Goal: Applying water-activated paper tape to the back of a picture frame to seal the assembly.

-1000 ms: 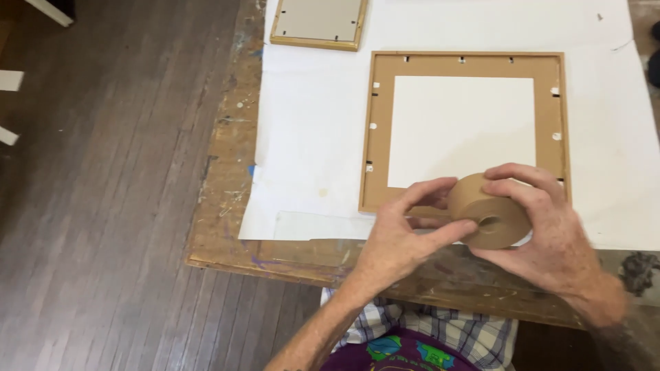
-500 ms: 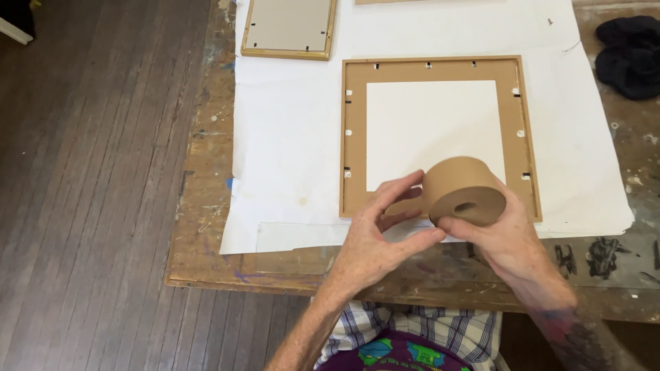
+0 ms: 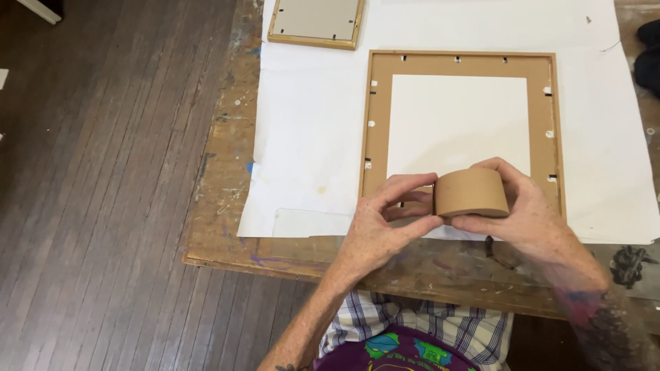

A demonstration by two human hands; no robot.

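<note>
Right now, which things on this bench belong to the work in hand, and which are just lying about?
In hand:
- brown tape roll, held by left hand and right hand
- big frame, face down under the hands
- white backing in it

Lying about:
- small frame, far edge
- white paper
- dark thing, right edge

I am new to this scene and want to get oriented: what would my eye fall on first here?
First, the brown tape roll held between the left hand and the right hand, just above the table's near edge. Behind it lies a square wooden frame with a white sheet inside, face down on white paper. A smaller gold frame lies at the far left of the paper.
</note>
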